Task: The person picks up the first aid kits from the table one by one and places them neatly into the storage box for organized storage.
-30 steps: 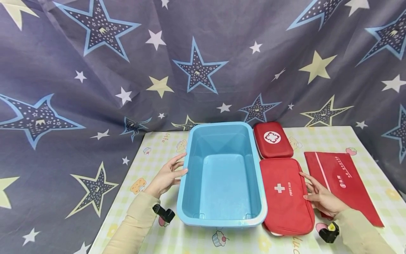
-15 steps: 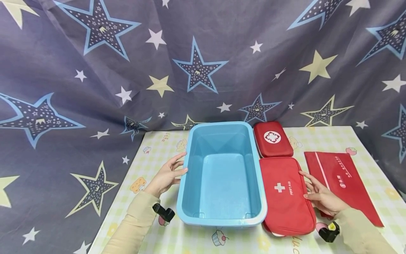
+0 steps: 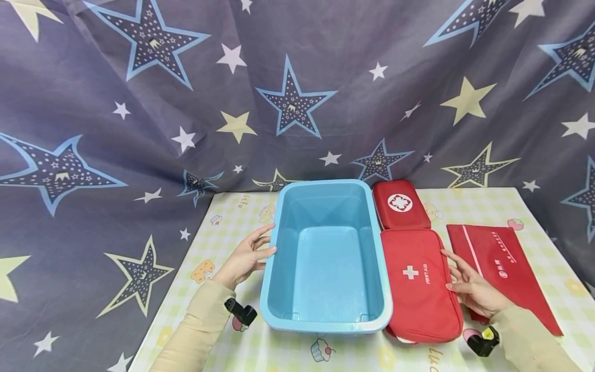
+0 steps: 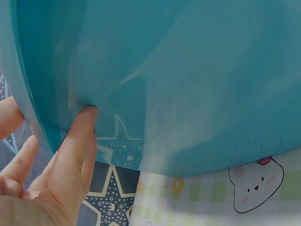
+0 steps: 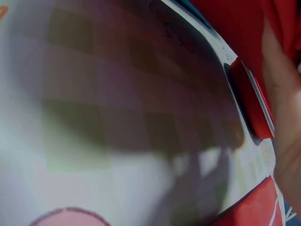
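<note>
A light blue bin (image 3: 331,268) stands on the table, nothing inside it. My left hand (image 3: 243,259) touches its left rim with extended fingers; in the left wrist view a fingertip of that hand (image 4: 66,174) meets the bin's outer wall (image 4: 202,94). Against the bin's right side lies a red first aid bag (image 3: 413,305) with a white cross. My right hand (image 3: 475,289) pinches its right edge between thumb and fingers. In the right wrist view this hand (image 5: 284,94) is at the red fabric (image 5: 230,19), with shadowed tablecloth below; the fingertips are hidden.
Behind the bag sits a hard red case (image 3: 402,212) with a white emblem, close to the bin. A flat red pouch (image 3: 511,263) lies to the right, partly under my right hand. A star-patterned curtain (image 3: 186,103) hangs behind the checked tablecloth (image 3: 353,356).
The first aid bag has shifted very slightly toward the back, with my right hand at its edge. The head view has tilted a little. My left hand and the bin look unchanged.
</note>
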Motion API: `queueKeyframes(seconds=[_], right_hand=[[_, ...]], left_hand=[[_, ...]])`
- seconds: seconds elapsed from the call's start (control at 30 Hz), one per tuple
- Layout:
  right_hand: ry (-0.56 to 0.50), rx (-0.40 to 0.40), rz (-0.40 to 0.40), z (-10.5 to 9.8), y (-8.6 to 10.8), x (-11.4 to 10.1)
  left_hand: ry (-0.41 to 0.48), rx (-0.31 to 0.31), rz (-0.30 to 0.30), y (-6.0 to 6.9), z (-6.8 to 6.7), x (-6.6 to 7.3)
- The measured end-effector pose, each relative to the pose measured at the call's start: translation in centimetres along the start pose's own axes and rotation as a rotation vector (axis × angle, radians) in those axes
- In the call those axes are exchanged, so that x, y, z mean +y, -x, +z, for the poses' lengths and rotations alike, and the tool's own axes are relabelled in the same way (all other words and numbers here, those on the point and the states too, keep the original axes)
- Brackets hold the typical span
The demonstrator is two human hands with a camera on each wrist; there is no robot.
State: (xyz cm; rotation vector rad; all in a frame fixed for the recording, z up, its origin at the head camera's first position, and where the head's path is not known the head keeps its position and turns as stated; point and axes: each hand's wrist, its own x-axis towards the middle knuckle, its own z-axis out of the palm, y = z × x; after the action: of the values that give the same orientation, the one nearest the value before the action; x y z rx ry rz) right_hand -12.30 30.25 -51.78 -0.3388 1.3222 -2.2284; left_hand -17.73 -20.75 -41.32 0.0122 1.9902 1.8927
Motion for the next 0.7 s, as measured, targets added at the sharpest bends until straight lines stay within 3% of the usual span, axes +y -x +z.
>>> queueKeyframes(seconds=[0.17, 0.7], right_hand=[[-0.004, 0.077, 0.012, 0.6, 0.3, -0.3], [-0.099, -0.010, -0.083, 0.6, 0.4, -1.1]], left_hand=[[0.000, 0.001, -0.001, 0.0, 0.0, -0.1], [0.007, -0.001, 0.006, 0.0, 0.0, -0.2]])
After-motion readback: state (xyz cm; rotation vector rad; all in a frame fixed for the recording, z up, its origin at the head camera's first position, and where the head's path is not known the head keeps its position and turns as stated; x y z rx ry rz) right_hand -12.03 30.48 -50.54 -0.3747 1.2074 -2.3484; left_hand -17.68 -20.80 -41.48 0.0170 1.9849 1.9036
